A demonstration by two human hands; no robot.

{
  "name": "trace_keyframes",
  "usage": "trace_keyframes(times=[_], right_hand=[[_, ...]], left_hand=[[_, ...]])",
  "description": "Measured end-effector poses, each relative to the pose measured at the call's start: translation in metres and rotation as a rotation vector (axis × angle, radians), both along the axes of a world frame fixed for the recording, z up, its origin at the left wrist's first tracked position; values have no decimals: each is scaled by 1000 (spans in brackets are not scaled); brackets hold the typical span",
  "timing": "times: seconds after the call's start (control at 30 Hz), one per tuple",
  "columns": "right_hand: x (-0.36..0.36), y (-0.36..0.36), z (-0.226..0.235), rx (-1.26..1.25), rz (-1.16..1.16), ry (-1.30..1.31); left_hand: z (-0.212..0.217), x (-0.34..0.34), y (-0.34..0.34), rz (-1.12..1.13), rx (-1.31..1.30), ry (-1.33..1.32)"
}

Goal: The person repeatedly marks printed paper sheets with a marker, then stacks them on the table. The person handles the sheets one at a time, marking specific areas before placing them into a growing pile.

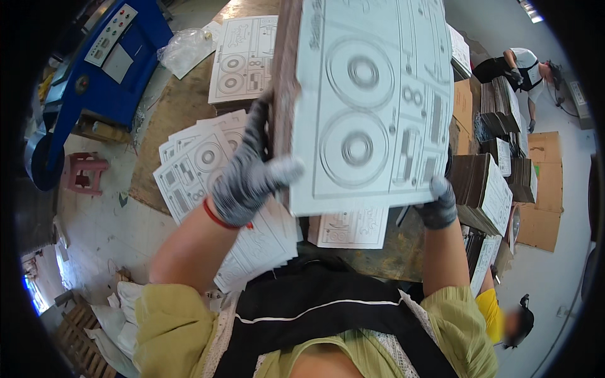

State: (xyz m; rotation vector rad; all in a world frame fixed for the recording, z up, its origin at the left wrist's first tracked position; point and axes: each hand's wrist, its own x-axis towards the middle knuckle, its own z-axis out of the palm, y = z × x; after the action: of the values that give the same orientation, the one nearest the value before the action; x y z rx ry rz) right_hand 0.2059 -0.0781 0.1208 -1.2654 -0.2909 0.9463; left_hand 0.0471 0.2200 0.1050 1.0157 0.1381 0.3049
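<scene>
Gloved hands grip card stack, top cropped

Left hand, grey-gloved, grips left edge of raised printed cardboard stack | right hand holds its lower right corner | loose printed sheets fanned on table below.

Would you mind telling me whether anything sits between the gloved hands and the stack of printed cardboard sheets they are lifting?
Nothing visible does. The left hand grips the stack of printed cardboard sheets directly at its left edge, thumb on the printed face. The right hand has its grip on the lower right corner, glove against card.
</scene>
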Motion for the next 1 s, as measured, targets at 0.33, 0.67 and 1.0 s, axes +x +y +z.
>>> trace_keyframes(times=[0.33,0.67,1.0], right_hand=[[19,-210,-67,-252,173,216],[50,-259,-175,-170,155,269],[-68,-271,-195,-272,-490,561]], left_hand=[[-88,-67,-284,201,-69,100],[-265,-67,-324,6,-123,733],[-187,87,6,124,675,1007]])
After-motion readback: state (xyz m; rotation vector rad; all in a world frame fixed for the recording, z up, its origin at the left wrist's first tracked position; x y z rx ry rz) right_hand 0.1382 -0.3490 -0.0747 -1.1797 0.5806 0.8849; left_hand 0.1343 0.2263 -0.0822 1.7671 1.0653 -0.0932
